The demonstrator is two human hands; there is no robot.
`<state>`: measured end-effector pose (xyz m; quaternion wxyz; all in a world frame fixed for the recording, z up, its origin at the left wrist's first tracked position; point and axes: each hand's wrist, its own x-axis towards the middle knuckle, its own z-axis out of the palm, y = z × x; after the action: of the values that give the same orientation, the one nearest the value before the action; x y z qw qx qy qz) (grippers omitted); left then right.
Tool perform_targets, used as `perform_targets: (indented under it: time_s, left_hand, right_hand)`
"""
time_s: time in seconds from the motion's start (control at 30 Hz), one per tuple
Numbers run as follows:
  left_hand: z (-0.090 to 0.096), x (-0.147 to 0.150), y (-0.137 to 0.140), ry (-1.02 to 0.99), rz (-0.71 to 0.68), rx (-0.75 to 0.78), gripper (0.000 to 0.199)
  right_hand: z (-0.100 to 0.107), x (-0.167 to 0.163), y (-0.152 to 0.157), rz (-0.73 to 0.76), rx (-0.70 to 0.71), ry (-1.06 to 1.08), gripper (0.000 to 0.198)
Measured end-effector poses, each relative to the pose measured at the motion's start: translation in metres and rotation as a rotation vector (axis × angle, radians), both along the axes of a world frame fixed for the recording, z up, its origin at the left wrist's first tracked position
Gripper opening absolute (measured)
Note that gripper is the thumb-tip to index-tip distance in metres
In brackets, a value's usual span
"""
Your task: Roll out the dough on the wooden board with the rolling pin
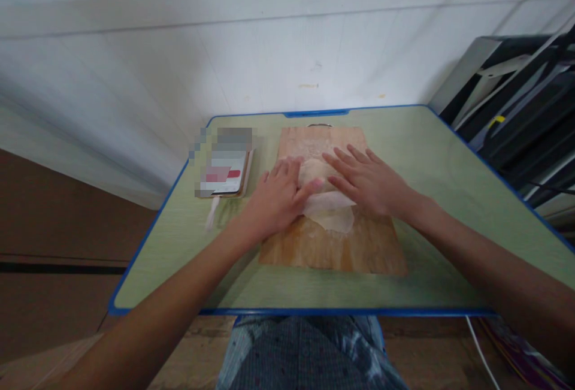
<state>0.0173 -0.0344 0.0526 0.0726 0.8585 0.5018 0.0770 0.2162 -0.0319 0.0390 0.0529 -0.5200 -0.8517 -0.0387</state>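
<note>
A pale, thin sheet that looks like rolled-out dough (pixel 330 220) lies on a wooden cutting board (pixel 332 255). A whiter band, perhaps a fold, crosses the sheet between my hands. My left hand (pixel 278 198) rests at the sheet's left side, thumb stretched inward over it and fingers pointing away from me. From the right, my right hand (pixel 362 177) lies flat with fingers spread, its fingertips on the sheet. Both hands cover parts of the sheet's side edges. White powder, like flour, dusts the far part of the board.
The board lies on a green folding table (pixel 431 168) with a blue rim. A phone (pixel 227 168), partly blurred out, lies to the left, near a small whitish strip (pixel 212 213). A white wall (pixel 269 60) stands behind. Dark stacked items (pixel 530 114) are at the right.
</note>
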Motion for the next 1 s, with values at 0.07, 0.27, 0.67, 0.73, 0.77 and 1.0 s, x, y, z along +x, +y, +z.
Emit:
perform_targets:
  time_s: [0.07, 0.27, 0.67, 0.73, 0.77, 1.0]
  left_hand:
    - [-0.005, -0.002, -0.018, 0.019, -0.031, 0.06, 0.063]
    - [-0.007, 0.0, 0.016, -0.023, 0.041, 0.121, 0.059]
    - [-0.007, 0.0, -0.03, 0.04, 0.006, 0.126, 0.063]
    - [-0.004, 0.0, -0.012, 0.022, 0.04, 0.1, 0.059]
    - [-0.003, 0.0, -0.002, 0.023, 0.059, 0.082, 0.056]
    - [-0.005, 0.001, -0.024, 0.086, 0.011, 0.101, 0.059]
  right_hand:
    - [-0.001, 0.0, -0.017, 0.032, 0.069, -0.01, 0.054]
    - [-0.007, 0.003, 0.01, -0.007, 0.014, 0.018, 0.059]
    - [0.0, -0.003, -0.014, -0.002, 0.063, -0.022, 0.056]
    - [0.003, -0.005, 0.006, -0.024, 0.009, -0.021, 0.059]
    - [0.003, -0.005, 0.014, -0.045, -0.024, -0.019, 0.06]
    - [-0.003, -0.003, -0.009, -0.004, 0.071, -0.019, 0.055]
